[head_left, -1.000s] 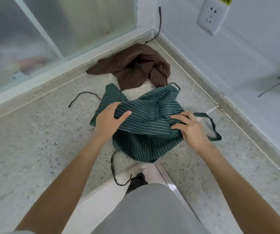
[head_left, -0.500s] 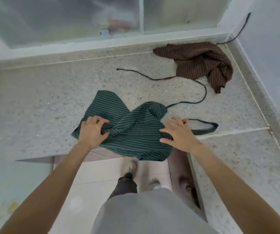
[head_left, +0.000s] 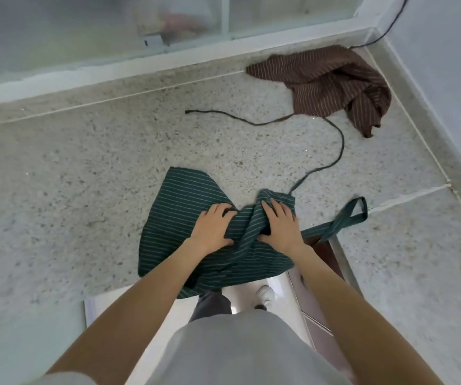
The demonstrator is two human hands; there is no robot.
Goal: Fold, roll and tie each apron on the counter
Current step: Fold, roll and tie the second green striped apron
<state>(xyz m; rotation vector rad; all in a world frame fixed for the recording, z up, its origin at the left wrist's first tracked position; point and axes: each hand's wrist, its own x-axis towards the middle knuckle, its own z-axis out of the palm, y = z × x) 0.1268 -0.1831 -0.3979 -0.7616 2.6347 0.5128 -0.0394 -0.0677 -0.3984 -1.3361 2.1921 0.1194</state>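
Fold step barely begun: left hand (head_left: 214, 228) and right hand (head_left: 279, 224) both clutch bunched cloth of the green apron (head_left: 196, 240) at frame centre on the tabletop (head_left: 85, 176), brown apron (head_left: 326, 79) upper right untouched; next probably needs spreading it flat.

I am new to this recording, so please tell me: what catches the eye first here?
First, the dark green striped cloth apron, bunched at the near counter edge under both hands: the left hand and right hand grip its gathered middle. Next, the crumpled brown striped cloth apron lies in the far right corner of the speckled stone counter.
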